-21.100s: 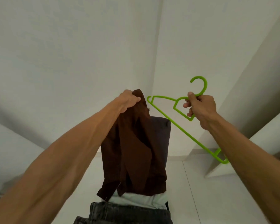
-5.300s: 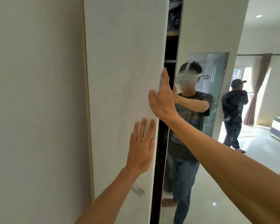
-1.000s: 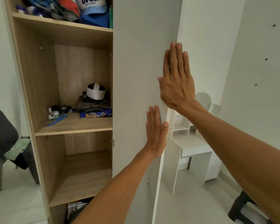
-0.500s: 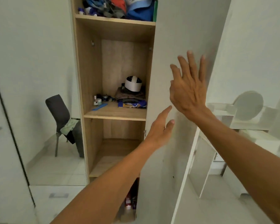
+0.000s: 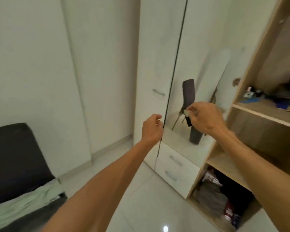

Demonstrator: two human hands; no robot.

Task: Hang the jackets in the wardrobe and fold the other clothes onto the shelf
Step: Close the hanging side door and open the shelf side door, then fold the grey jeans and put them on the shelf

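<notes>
A tall white wardrobe [image 5: 156, 47] faces the person, a thin dark gap running down between its two closed doors. The left door carries a short metal bar handle [image 5: 158, 92]; the right door bears a long mirror [image 5: 201, 77], and two white drawers [image 5: 177, 166] sit below it. To the right stands an open light-wood shelf unit [image 5: 254, 64] with small blurred items on its middle board and a heap of grey and dark clothes [image 5: 211, 191] in the bottom compartment. At far left a pale green garment [image 5: 20, 208] lies draped over a black padded chair [image 5: 12, 156].

The left hand [image 5: 151, 129] is curled in just beside the door gap; whether it catches the edge cannot be told. The right hand [image 5: 205, 118] hovers before the mirror with fingers bent, blurred, its grip unreadable
</notes>
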